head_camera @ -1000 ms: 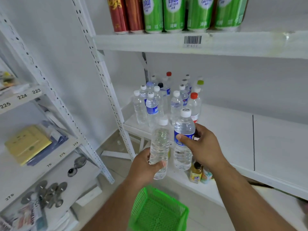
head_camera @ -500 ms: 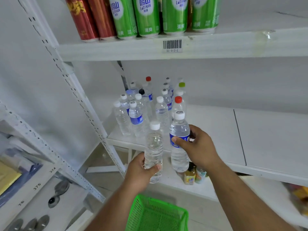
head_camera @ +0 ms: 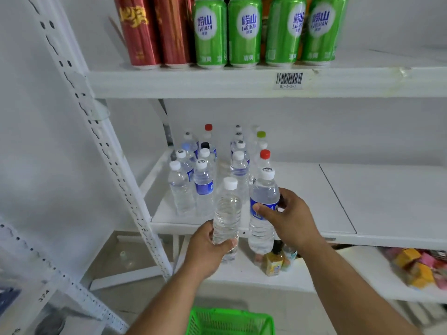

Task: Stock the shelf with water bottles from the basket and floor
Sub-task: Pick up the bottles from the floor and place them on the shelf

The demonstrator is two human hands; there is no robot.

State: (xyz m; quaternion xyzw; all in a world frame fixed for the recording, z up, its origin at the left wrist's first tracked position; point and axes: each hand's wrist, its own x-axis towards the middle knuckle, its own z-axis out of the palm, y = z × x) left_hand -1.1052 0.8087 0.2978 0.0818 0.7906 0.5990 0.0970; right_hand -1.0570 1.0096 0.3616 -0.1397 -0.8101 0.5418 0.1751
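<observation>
Now the left hand (head_camera: 205, 250) is gripping a clear unlabelled bottle (head_camera: 227, 213) low on its body, while the right hand (head_camera: 292, 218) is curling round a blue-labelled bottle (head_camera: 263, 204), both upright at the front edge of the white shelf (head_camera: 338, 201), just beside the standing bottles (head_camera: 203, 175).

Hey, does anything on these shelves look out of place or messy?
Mostly tidy. The standing bottles mix white, red, green and dark caps. On the lower shelf, small packets lie in a loose heap at the right.
</observation>
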